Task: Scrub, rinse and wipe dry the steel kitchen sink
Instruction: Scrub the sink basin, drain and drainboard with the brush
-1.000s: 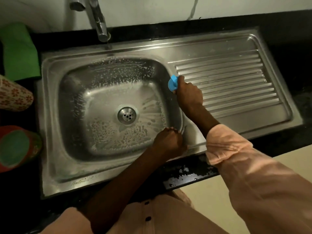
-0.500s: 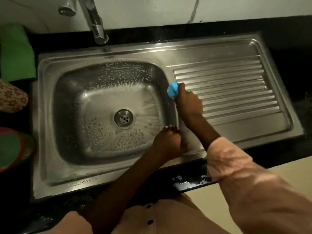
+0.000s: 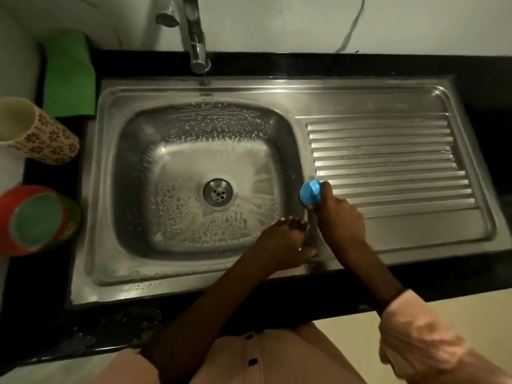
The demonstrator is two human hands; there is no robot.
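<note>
The steel sink (image 3: 177, 273) has a basin on the left, coated in soap foam around the drain (image 3: 217, 192), and a ribbed drainboard (image 3: 388, 162) on the right. My right hand (image 3: 336, 214) grips a blue scrubber (image 3: 310, 192) on the strip between basin and drainboard. My left hand (image 3: 285, 242) rests on the basin's front right corner, fingers bent over the rim, holding nothing that I can see. The tap (image 3: 197, 37) hangs above the sink's back rim.
A green cloth (image 3: 69, 76) lies on the black counter at the back left. A flowered cup (image 3: 36, 131) and a red cup with a green inside (image 3: 36, 220) lie on their sides left of the sink. A white wall stands behind.
My right hand has slid the blue scrubber along the strip toward the sink's front. My left hand stays on the basin's corner. The camera has shifted, showing more of the left counter.
</note>
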